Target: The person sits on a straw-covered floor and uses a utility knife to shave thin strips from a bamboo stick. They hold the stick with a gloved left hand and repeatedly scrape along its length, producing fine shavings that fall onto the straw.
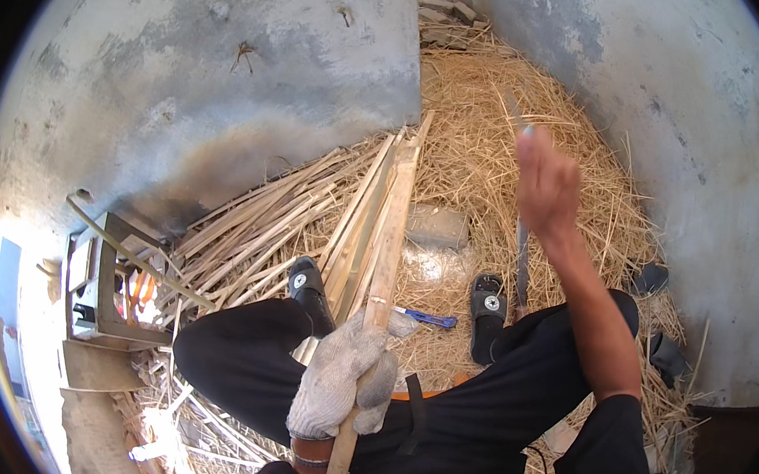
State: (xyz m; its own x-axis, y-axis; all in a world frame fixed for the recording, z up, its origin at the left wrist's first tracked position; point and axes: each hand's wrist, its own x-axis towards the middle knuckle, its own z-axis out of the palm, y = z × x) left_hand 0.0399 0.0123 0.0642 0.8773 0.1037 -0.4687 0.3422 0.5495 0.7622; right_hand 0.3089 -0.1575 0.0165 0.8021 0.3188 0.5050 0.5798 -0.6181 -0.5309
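My left hand (346,373), in a pale knitted work glove, is wrapped round a long flat bamboo strip (387,255). The strip runs from my lap up between my feet, over several other strips (353,235). Raised at the right, my bare right hand (549,183) is closed and smeared by motion. A thin grey blade-like tool (513,107) sticks out beyond its fingers; its exact kind is blurred. A blue utility knife (428,317) lies just right of the gloved hand. Near my right foot rests a long dark blade (522,266).
Straw (490,76) covers the floor between two grey walls (217,37). A pile of split bamboo (265,215) fans out at the left. A brick-like block (438,226) sits ahead of my sandals (487,312). A wooden frame (108,287) stands at the far left.
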